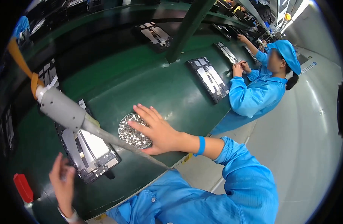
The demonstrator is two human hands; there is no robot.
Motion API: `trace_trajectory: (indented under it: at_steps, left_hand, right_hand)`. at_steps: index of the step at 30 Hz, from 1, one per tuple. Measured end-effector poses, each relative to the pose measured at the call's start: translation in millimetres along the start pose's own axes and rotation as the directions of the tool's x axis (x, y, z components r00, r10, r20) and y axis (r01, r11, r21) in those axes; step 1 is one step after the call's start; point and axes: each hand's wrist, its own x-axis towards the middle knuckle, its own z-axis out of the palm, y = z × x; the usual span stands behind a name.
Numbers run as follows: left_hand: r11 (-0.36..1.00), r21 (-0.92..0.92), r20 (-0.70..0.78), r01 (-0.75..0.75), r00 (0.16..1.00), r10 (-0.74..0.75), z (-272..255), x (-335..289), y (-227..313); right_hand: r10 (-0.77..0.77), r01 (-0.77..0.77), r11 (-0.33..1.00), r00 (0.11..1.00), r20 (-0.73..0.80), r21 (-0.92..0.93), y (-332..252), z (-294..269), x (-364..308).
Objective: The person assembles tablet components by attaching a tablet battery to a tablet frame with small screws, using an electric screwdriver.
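Note:
My right hand [158, 130] reaches over a round dish [120, 130] filled with small silvery metal pieces [133, 135]. Its fingers are spread, some over the pieces and some past the far rim, with the thumb by the near side. My left hand [63, 181] hovers at the lower left, fingers apart and loosely curled, with nothing visible in it. Between the hands lies an opened tablet-like device [93, 145], its black frame and silvery inner parts facing up. A grey cylindrical fitting [62, 107] on an orange strap, with a long grey tube, crosses in front and hides part of the device.
A red object [23, 187] lies at the left of the green bench [141, 82]. More opened devices [209, 79] are spread along it, past a green post [188, 30]. To the right, a co-worker [263, 84] in blue works on another device [227, 53].

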Motion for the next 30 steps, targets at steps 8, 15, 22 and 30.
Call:
trace_trajectory:
  at_steps: [8, 15, 22, 30]
  left_hand:
    - [0.801, 0.598, -0.416, -0.033, 0.841, 0.345, -30.8, 134.5, -79.2]
    - [0.907, 0.4, -0.324, -0.131, 0.906, 0.273, -31.9, 196.8, -85.4]
    - [0.88, 0.475, -0.374, -0.022, 0.9, 0.224, -32.9, 228.5, -86.9]
    - [0.682, -0.726, -0.349, -0.09, 0.903, -0.252, -47.0, 220.1, -81.6]
  right_hand:
    - [0.008, -0.004, 0.998, 0.998, -0.061, 0.063, 0.5, 8.1, 6.0]
    - [0.041, -0.042, 0.999, 0.989, -0.144, -0.005, 0.5, 8.1, 13.7]
    - [0.067, -0.052, 0.992, 0.988, -0.137, 0.111, -2.1, 9.0, 8.5]
    - [0.077, -0.072, 0.996, 0.992, -0.097, 0.052, -0.3, 8.7, 9.1]
